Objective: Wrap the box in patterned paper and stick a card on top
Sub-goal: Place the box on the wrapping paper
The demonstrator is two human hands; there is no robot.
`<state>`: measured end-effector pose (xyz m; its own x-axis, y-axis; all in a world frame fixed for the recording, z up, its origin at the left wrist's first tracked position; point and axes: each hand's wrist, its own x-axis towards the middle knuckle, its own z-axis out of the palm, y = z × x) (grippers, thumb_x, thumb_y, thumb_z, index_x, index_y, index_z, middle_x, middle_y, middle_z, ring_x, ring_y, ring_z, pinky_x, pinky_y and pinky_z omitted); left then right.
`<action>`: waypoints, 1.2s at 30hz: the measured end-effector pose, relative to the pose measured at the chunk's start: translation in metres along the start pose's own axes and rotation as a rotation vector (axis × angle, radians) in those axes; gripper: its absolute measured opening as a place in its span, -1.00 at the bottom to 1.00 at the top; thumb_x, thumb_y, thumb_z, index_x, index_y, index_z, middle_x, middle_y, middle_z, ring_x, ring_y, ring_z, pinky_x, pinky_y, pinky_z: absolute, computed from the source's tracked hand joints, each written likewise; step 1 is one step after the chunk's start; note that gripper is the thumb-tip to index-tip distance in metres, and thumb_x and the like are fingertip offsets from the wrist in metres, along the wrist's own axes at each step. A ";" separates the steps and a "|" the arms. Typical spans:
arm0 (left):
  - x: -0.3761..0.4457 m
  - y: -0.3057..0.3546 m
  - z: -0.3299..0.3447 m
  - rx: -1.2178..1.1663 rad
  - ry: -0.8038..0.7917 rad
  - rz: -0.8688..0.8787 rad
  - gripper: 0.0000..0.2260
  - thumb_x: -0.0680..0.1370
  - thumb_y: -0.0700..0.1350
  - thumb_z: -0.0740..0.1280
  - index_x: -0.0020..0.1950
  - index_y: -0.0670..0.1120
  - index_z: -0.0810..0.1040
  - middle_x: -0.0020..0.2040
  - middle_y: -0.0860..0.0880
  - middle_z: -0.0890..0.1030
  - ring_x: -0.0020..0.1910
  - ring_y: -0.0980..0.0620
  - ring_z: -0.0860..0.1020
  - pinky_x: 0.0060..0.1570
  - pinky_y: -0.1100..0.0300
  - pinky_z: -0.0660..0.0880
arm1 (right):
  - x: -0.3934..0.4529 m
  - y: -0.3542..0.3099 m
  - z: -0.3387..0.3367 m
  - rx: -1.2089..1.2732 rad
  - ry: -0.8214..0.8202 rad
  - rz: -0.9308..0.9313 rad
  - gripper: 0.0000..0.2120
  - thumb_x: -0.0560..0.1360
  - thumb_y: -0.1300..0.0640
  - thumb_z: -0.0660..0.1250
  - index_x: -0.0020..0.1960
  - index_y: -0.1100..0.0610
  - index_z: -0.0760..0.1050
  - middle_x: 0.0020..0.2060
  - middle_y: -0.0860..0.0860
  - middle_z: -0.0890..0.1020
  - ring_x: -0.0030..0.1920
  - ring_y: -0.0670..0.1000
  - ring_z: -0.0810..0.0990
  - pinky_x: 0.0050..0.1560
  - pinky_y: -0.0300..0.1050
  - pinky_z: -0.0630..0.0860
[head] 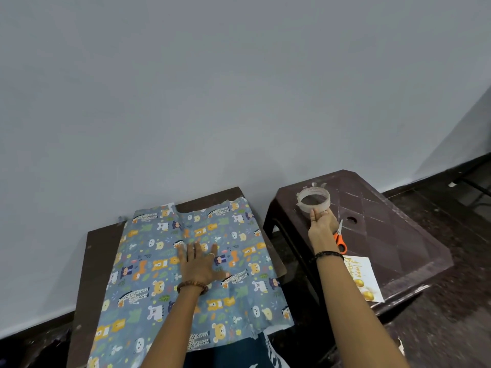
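The left hand (pixel 198 262) lay spread flat on the patterned paper (pixel 186 274), pressing it over what was probably the box beneath, itself hidden. The right hand (pixel 320 221) curled its fingers round the tape roll (pixel 314 199) on the brown stool (pixel 385 235), beside orange scissors (pixel 340 239). Judging by this, the paper was folded over but untaped, and the card (pixel 364 277) still waited on the stool.
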<state>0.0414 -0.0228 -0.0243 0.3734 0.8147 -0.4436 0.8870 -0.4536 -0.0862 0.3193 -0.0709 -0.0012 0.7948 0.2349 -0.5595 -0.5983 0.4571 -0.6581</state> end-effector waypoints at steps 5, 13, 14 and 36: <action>-0.001 0.000 -0.001 -0.020 -0.011 0.006 -0.19 0.46 0.39 0.12 0.54 0.07 -0.16 0.53 -0.21 -0.19 0.51 -0.20 -0.21 0.39 -0.19 -0.29 | -0.013 -0.006 0.000 -0.076 0.074 -0.039 -0.75 0.58 0.41 0.06 0.06 0.40 0.50 0.13 0.25 0.56 0.16 0.10 0.58 0.10 -0.18 0.54; -0.005 -0.002 0.001 -0.001 -0.006 0.012 -0.19 0.46 0.39 0.11 0.54 0.04 -0.16 0.52 -0.26 -0.16 0.51 -0.20 -0.19 0.40 -0.19 -0.30 | -0.052 0.067 0.008 -0.584 -0.268 -0.478 -0.81 0.57 0.32 0.18 0.13 0.25 0.51 0.05 0.19 0.54 -0.22 -0.05 0.53 -0.23 -0.25 0.53; -0.006 -0.002 0.001 -0.004 -0.005 0.015 -0.19 0.47 0.38 0.11 0.54 0.04 -0.16 0.52 -0.26 -0.16 0.51 -0.20 -0.18 0.40 -0.20 -0.30 | -0.056 0.078 0.009 -0.702 -0.355 -0.469 -0.84 0.57 0.30 0.20 0.08 0.30 0.52 0.01 0.26 0.57 -0.22 -0.01 0.53 -0.21 -0.15 0.56; -0.006 -0.006 0.004 -0.019 0.018 0.025 -0.18 0.49 0.32 0.15 0.55 -0.08 -0.12 0.50 -0.33 -0.11 0.50 -0.26 -0.17 0.37 -0.17 -0.38 | -0.028 0.110 0.006 -1.025 -0.367 -0.450 -0.94 0.60 0.24 0.18 -0.04 0.18 0.41 -0.09 0.15 0.53 -0.27 0.06 0.56 -0.27 -0.05 0.60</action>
<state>0.0324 -0.0261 -0.0250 0.4005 0.8093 -0.4296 0.8820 -0.4676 -0.0585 0.2320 -0.0218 -0.0551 0.8367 0.5375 -0.1053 0.0745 -0.3021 -0.9503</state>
